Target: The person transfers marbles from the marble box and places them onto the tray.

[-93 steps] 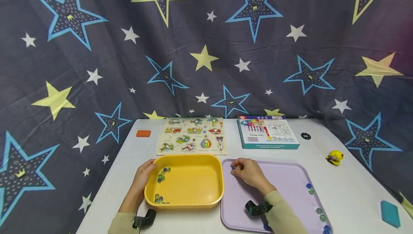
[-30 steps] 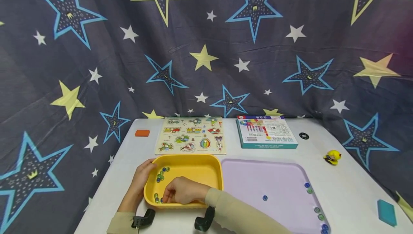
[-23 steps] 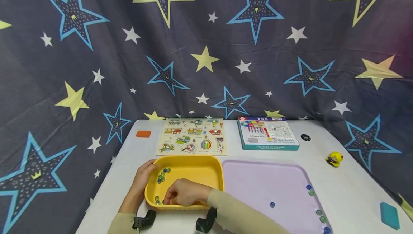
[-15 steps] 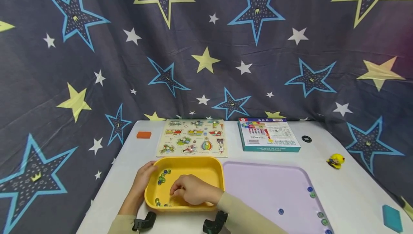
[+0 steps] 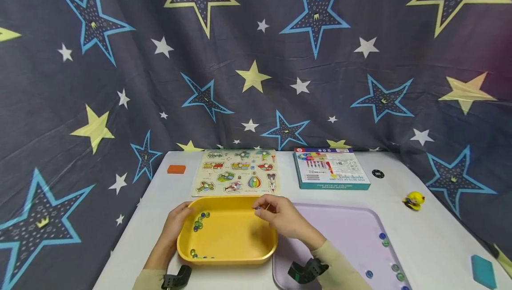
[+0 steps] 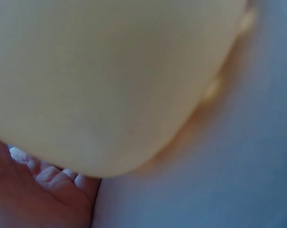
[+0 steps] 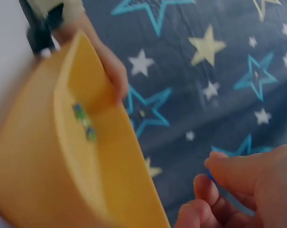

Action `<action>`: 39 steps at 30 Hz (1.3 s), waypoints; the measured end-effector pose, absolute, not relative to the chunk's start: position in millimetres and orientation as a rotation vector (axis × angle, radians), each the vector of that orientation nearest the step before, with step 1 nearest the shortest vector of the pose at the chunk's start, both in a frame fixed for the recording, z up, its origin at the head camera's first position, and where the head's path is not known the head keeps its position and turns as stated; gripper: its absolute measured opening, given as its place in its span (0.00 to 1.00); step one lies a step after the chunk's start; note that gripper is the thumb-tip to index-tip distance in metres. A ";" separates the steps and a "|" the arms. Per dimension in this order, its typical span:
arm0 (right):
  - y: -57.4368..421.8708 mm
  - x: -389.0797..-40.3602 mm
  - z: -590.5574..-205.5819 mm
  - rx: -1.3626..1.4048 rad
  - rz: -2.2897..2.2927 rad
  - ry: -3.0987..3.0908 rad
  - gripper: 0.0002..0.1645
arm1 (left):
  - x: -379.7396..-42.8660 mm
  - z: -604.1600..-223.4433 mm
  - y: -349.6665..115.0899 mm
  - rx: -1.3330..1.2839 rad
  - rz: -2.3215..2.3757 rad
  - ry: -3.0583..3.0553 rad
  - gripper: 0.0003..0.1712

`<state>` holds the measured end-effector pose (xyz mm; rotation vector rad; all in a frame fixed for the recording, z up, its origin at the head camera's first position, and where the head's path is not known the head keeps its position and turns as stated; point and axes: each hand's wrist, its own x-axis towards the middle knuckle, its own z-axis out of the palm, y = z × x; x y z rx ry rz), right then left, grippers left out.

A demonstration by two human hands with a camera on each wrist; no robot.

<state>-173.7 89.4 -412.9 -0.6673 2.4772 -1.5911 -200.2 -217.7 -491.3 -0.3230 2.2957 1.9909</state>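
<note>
My left hand (image 5: 173, 227) grips the left rim of a yellow plastic tub (image 5: 232, 262). In the left wrist view the tub's pale, blurred wall (image 6: 115, 95) covers much of the left hand (image 6: 43, 190). Green and blue glass marbles (image 5: 198, 223) sit in the tub along its left side and near-left corner. Above the tub's far-right corner, my right hand (image 5: 286, 219) pinches a blue marble (image 5: 257, 208) between thumb and fingertips. Only a sliver of that blue marble (image 7: 210, 176) shows in the right wrist view. Another blue marble (image 5: 369, 274) lies on the lilac tray (image 5: 340, 219).
More marbles (image 5: 395, 267) line the tray's right edge. Behind stand a wooden picture puzzle (image 5: 236, 174) and a teal-edged box (image 5: 332, 170). An orange block (image 5: 176, 169), black disc (image 5: 378, 174), yellow duck toy (image 5: 414, 200) and teal block (image 5: 483, 271) lie around.
My right hand went from the tray to the tub's near-left corner, then up and right, a blue marble pinched. The loose tray marble rolled right and nearer. My left hand stayed on the rim.
</note>
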 end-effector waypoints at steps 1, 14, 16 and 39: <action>94.8 -172.4 -409.4 -0.620 -1.605 2.504 0.06 | -200.3 -491.3 -217.4 -0.321 1.998 2.292 0.20; 159.4 -196.0 -460.6 -0.286 -1.508 2.689 0.10 | -200.3 -489.5 -217.0 -0.329 2.006 2.286 0.21; 163.6 -197.6 -467.0 -0.271 -1.444 2.704 0.10 | -200.6 -489.7 -217.2 -0.326 2.005 2.286 0.21; 165.2 -199.4 -498.0 -0.176 -1.216 3.008 0.08 | -201.6 -491.3 -215.9 -0.325 2.031 2.275 0.20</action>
